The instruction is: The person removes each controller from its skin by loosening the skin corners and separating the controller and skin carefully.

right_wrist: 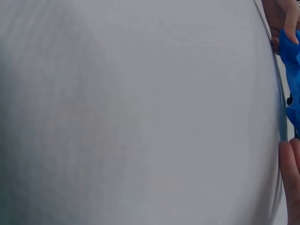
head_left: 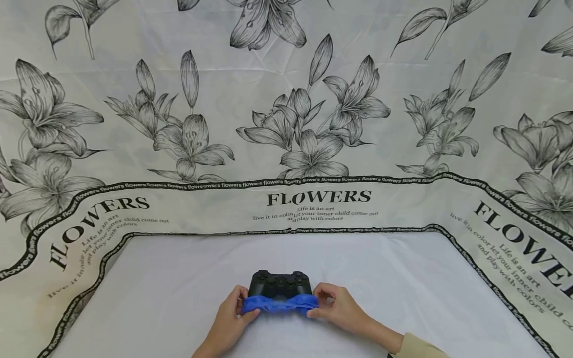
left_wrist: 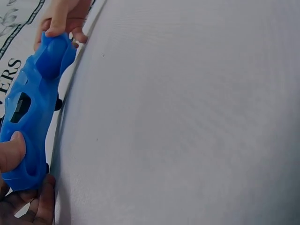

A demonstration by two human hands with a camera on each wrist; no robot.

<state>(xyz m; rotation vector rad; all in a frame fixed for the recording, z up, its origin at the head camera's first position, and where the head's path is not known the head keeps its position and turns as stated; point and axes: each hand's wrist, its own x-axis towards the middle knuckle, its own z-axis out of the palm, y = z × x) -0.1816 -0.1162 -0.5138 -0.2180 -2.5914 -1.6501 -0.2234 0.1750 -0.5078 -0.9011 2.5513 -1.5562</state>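
Note:
A black game controller (head_left: 279, 284) faces up in front of me, its far half bare. Around its near side and handles is a blue, soft-looking cover (head_left: 279, 303), rumpled along the middle. My left hand (head_left: 229, 319) pinches the cover's left end between thumb and fingers. At the other end, my right hand (head_left: 342, 309) grips the blue cover too. In the left wrist view the cover (left_wrist: 35, 103) has an opening with something dark inside. Only a strip of the cover (right_wrist: 293, 79) shows at the edge of the right wrist view.
A white cloth-covered table (head_left: 179, 278) lies beneath the hands. Behind it and along both sides hangs a white curtain (head_left: 277, 209) printed with lilies and lettering. A beige sleeve (head_left: 418, 345) covers the right forearm.

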